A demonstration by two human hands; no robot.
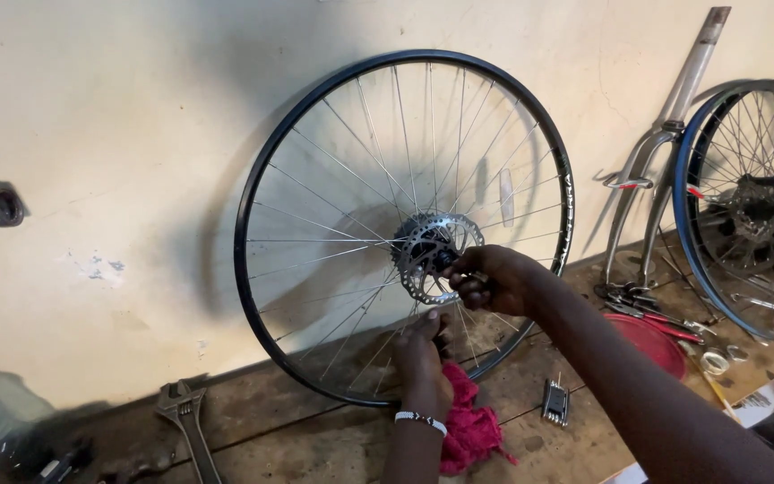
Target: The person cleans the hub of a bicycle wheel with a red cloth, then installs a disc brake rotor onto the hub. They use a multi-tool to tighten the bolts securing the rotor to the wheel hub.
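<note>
A black-rimmed bicycle wheel (pixel 262 170) with silver spokes stands upright on a wooden bench, leaning on a cream wall. A silver disc brake rotor (pixel 421 242) sits on its hub. My right hand (pixel 493 280) is closed on the axle end at the hub centre, fingers pinched around it. My left hand (pixel 423 358), with a white beaded bracelet, reaches up from below and presses its fingers among the lower spokes. A crumpled red rag (pixel 472 426) lies under my left forearm.
An adjustable wrench (pixel 188 414) lies at the lower left, a folding multi-tool (pixel 554 403) right of the rag. A red round lid (pixel 651 341), pliers, a silver fork (pixel 665 143) and a second wheel (pixel 750 206) with a cassette crowd the right. A plastic bottle (pixel 2 408) lies at far left.
</note>
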